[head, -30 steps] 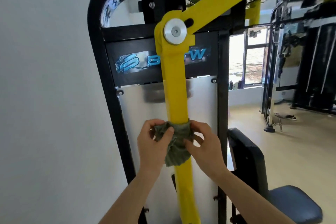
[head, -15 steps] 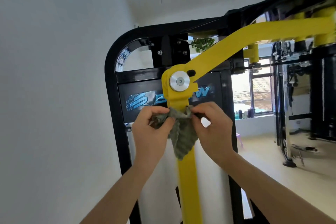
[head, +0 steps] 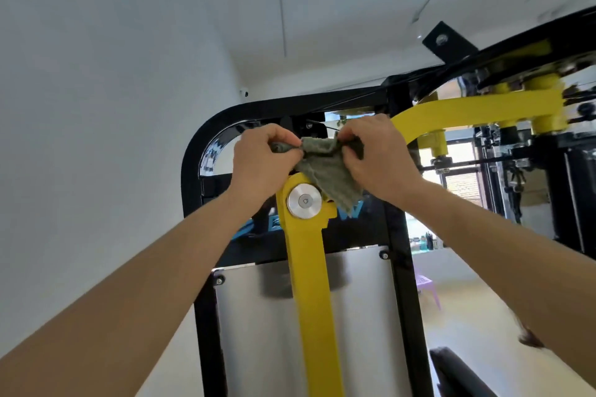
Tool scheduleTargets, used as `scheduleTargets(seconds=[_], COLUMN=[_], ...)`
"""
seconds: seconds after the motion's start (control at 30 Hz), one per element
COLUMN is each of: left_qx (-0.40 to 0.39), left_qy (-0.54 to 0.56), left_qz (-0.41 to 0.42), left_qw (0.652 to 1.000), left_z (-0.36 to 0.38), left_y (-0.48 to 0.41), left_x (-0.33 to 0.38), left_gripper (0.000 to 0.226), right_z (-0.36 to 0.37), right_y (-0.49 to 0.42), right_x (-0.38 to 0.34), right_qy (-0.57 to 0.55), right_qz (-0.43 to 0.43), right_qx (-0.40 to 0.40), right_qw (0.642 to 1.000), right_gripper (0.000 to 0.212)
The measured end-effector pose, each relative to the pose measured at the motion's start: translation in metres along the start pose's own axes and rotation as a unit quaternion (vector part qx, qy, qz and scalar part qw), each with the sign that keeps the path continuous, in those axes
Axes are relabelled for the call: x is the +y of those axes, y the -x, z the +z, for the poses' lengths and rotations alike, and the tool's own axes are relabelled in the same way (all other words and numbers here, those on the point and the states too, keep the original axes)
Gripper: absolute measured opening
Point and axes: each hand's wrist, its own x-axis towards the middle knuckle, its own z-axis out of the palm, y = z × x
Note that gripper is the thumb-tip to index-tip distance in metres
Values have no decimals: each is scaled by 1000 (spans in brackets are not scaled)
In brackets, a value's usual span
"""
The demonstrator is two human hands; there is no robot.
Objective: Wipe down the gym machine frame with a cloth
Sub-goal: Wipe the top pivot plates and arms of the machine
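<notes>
A grey-green cloth (head: 325, 167) is stretched between my two hands just above the silver pivot disc (head: 304, 201) of the yellow machine arm (head: 312, 284). My left hand (head: 261, 164) grips the cloth's left end in curled fingers. My right hand (head: 377, 155) pinches its right end, at the spot where the yellow arm bends off to the upper right (head: 477, 109). A loose corner of the cloth hangs down over the pivot's right side. The black machine frame (head: 193, 164) curves around behind both hands.
A brushed metal panel (head: 358, 316) fills the frame below the logo plate. A white wall stands close on the left. A black seat pad (head: 458, 374) shows at the bottom right, with other gym machines (head: 548, 177) and a window further right.
Both hands slid the cloth up the yellow upright, from mid-height past the pivot disc to the bend at the top. The view tilted upward with them.
</notes>
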Motion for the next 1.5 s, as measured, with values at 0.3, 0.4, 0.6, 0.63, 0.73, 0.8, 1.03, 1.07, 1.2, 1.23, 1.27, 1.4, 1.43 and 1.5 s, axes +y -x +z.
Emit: scheduleTargets(seconds=[0.3,0.4,0.6,0.63,0.73,0.8,1.03,1.07,1.2,1.23,1.27,1.4,1.43,1.5], left_qx=[-224,-206,-220,-225,-244,-262,-283,-280,-277,-270,-260,-241,-244,-244], left_qy=[-144,-192,-279,-285,-299,-326,-338,-317,-287,-282,-273,-239,-242,-253], left_qz=[38,50,66,65,49,35,41,55,110,124,132,154,162,169], left_qw=[963,958,932,930,921,907,897,904,910,912,917,928,925,921], left_z=[11,23,44,45,40,32,25,29,52,58,63,85,92,106], left_y=[-19,-20,-28,-29,-33,-36,-42,-43,-51,-54,-57,-64,-66,-70], left_x=[20,30,46,47,46,41,35,36,46,49,52,67,70,77], left_gripper=[22,35,50,51,47,43,36,34,42,50,60,67,65,65], right_z=[-27,-34,-43,-42,-36,-26,-23,-27,-50,-56,-63,-85,-89,-96], right_y=[-8,-16,-31,-32,-32,-29,-29,-33,-41,-41,-41,-40,-37,-32], right_x=[41,49,69,71,68,62,65,72,100,107,114,145,154,173], right_qy=[102,112,132,126,103,92,107,126,177,178,177,185,190,204], right_qz=[-132,-129,-132,-132,-148,-170,-178,-166,-131,-121,-107,-58,-51,-51], right_qx=[-172,-196,-214,-216,-213,-203,-207,-215,-214,-209,-206,-191,-186,-177], right_qw=[971,966,959,959,960,960,956,954,952,954,957,962,963,961], right_gripper=[47,47,48,48,47,48,60,65,82,86,88,81,78,76])
